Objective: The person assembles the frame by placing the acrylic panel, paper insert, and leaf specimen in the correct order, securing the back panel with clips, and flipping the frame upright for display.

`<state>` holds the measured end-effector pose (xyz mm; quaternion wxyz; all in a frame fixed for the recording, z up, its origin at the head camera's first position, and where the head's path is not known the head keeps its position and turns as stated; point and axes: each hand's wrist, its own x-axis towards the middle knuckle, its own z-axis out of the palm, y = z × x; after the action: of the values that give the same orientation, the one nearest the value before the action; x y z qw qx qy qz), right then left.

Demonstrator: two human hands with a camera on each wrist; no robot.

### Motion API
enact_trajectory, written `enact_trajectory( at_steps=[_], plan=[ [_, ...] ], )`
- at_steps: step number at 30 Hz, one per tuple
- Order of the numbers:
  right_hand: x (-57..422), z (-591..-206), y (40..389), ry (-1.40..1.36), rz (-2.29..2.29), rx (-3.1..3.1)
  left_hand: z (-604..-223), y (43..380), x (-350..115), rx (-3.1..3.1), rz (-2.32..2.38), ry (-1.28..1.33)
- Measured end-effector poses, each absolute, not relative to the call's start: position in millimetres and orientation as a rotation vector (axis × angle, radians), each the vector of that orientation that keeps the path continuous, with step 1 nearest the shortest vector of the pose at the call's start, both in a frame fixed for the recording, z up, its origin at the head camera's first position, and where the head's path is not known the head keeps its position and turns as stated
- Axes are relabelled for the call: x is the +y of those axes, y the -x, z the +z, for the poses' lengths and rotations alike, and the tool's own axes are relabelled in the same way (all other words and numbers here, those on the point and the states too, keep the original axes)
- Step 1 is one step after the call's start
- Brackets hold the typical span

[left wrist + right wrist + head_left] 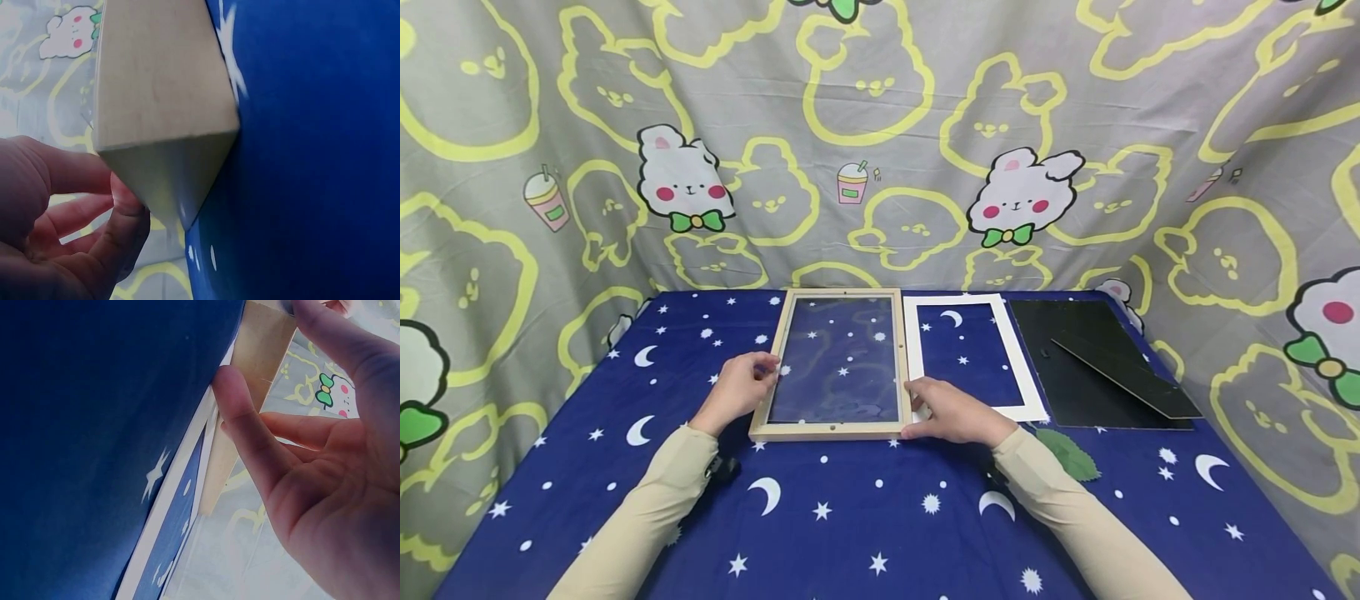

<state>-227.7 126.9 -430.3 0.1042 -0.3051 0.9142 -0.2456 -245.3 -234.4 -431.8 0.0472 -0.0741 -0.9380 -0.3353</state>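
Note:
A light wooden picture frame point(827, 431) lies on the blue cloth, with a clear, faintly reflective sheet point(838, 367) spanning its opening. At the frame's left rail, my left hand point(741, 390) has its fingers curled over the upper edge. The left wrist view shows the thumb and a finger point(125, 200) drawn together there, beside the frame's corner. My right hand point(951, 410) holds the near right corner between thumb and fingers. In the right wrist view, one finger point(234, 387) lies against the frame's outer side, partly over the white mat's edge.
Right of the frame lies a white mat point(1017, 367) with a rectangular opening. Beyond it sits a black backing board point(1075, 392) with a slanted stand flap point(1127, 379). A green leaf point(1071, 457) lies near my right forearm. A patterned curtain point(880, 108) hangs behind the table.

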Motion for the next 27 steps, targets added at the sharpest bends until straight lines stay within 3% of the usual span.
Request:
enact_trajectory(
  at_steps=[27],
  plan=[
    [131.2,-430.8,231.2,0.883,-0.772,2.657,-432.4,248.7,-241.4,-2.842,-0.996,0.246]
  ],
)
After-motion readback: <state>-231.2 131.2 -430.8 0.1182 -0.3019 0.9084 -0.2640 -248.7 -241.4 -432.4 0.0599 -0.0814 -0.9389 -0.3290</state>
